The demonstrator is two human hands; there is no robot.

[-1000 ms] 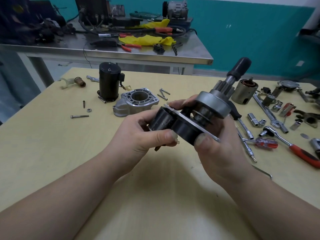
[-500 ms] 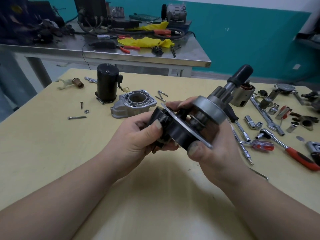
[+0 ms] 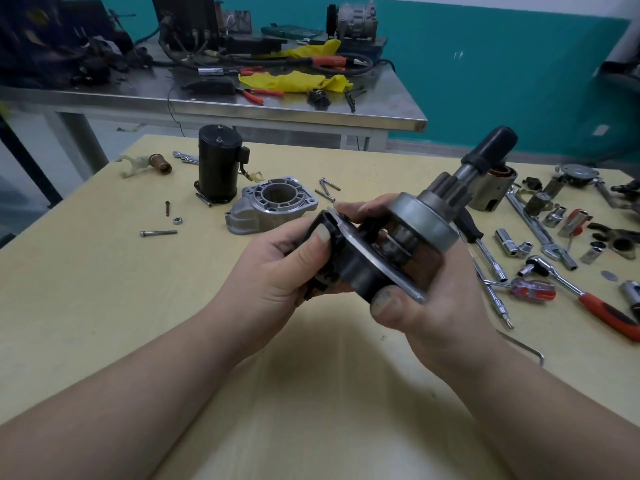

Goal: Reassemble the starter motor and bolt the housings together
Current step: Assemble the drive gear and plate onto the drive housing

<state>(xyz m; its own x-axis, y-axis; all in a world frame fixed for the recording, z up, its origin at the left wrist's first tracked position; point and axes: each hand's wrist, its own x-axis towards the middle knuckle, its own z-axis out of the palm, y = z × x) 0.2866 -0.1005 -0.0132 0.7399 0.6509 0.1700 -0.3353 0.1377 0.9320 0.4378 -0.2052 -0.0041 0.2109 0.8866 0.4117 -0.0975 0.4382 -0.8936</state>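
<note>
- Bench [image 3: 104, 306] of pale wood is carrying every loose part, and its near middle is lying bare, probably so the hands have room to work above it.
- Hands are holding the drive assembly [image 3: 391, 244] in the air over the middle of the bench: the left hand [image 3: 277, 271] is gripping the black rear end with its thumb pressed on top, while the right hand [image 3: 433, 306] is cupping it from beneath, thumb pinching the edge of the flat plate [image 3: 384, 268].
- Shaft with the black cap [image 3: 493, 147] is pointing up and away toward the far right corner, seemingly so the plate side can be checked and lined up.
- Black motor can [image 3: 219, 168] is standing upright near the far left edge, well apart from the hands, likely waiting its turn.
- Grey housing [image 3: 273, 206] is lying just beside the can, open bore facing up, apparently ready to receive the assembly.
- Ratchet [image 3: 581, 292], sockets and spanners are spreading along the right edge, within reach for bolting.
- Long bolt [image 3: 158, 233] and nut [image 3: 177, 221] are lying toward the left edge, not yet used.
</note>
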